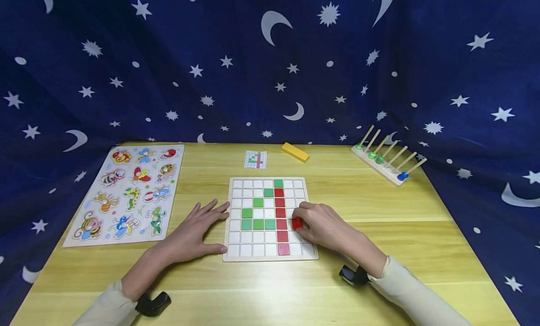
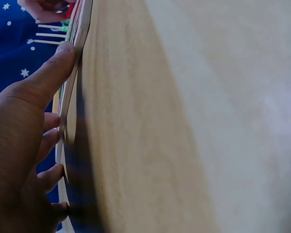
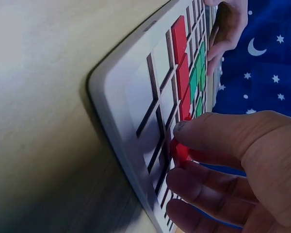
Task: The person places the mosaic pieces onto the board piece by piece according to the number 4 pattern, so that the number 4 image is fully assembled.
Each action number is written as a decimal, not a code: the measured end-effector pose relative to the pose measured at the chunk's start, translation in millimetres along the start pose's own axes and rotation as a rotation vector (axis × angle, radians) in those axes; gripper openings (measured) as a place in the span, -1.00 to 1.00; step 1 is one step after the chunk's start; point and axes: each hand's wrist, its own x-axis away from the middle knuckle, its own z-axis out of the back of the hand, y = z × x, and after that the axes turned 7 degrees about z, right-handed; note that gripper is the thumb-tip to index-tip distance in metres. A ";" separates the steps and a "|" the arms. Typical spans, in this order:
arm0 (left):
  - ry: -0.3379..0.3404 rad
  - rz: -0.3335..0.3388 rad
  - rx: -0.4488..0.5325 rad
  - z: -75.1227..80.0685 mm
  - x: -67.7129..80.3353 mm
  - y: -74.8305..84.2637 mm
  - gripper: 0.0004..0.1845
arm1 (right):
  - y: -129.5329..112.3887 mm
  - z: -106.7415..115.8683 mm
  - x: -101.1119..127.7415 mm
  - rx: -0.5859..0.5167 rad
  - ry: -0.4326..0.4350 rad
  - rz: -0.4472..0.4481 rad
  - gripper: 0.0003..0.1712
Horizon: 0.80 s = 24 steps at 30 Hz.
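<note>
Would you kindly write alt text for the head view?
A right hand pinches a red tile over a tile board showing a green-and-red pattern, while the left hand rests flat against the board's left edge on a wooden table.

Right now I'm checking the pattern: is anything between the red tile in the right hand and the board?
Nothing visible. The right hand pinches the red tile directly over the board, beside the red column.

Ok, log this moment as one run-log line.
left hand: flat, fingers against tile board edge | right hand: pinching red tile over board, right of red column | abacus, insect puzzle: untouched
</note>
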 end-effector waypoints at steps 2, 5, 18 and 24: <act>-0.001 0.003 -0.001 -0.1 0.3 0.1 -0.08 | -0.6 -0.8 -2.8 0.002 -0.013 0.002 -0.75; -0.001 0.002 -0.003 -0.1 0.4 0.0 -0.08 | -1.0 -1.5 -7.0 0.013 -0.036 0.004 -0.78; 0.003 0.002 0.001 -0.6 0.9 -1.1 -0.09 | 1.8 -2.7 -15.2 0.005 -0.068 0.043 -0.89; -0.001 0.004 0.000 -1.2 0.7 -0.9 -0.09 | 7.2 -3.0 -7.8 -0.049 -0.027 -0.011 -0.71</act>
